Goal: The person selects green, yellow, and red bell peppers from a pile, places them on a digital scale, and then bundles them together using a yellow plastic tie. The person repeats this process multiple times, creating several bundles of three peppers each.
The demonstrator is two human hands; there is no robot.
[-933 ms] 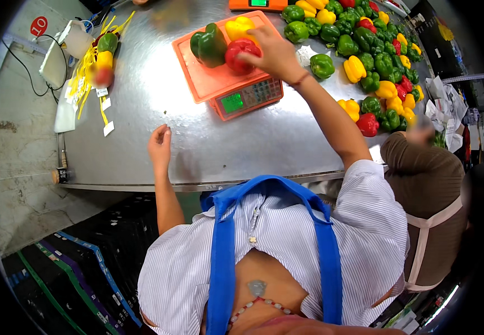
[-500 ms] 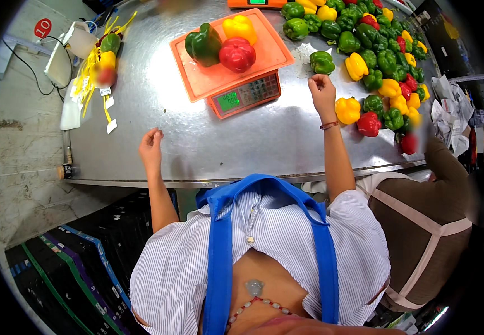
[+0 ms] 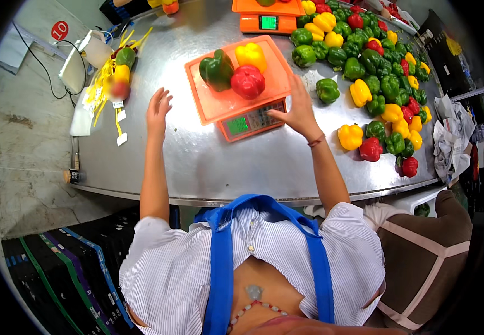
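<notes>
An orange weighing scale (image 3: pixel 251 123) stands on the metal table, its square orange tray (image 3: pixel 219 107) carrying three bell peppers. The green pepper (image 3: pixel 216 70) lies at the left, the yellow pepper (image 3: pixel 251 56) at the back right and the red pepper (image 3: pixel 247 82) in front. My right hand (image 3: pixel 299 108) is at the tray's right edge, thumb spread from the fingers over the keypad side, holding nothing. Left of the tray and apart from it, my left hand (image 3: pixel 157 110) is raised with loosely bent, parted fingers and nothing in it.
Loose bell peppers in green, yellow and red (image 3: pixel 390 86) cover the table's right side. A second orange scale (image 3: pixel 268 23) stands at the back. Yellow ties with tags (image 3: pixel 101 84) lie at the left. Another person (image 3: pixel 420 245) is close on my right. Black crates (image 3: pixel 58 279) stand below left.
Both hands have moved forward. My right hand has gone from beside a loose green pepper to the tray's right edge and spread; my left has opened. The view has shifted, showing more of the table's back.
</notes>
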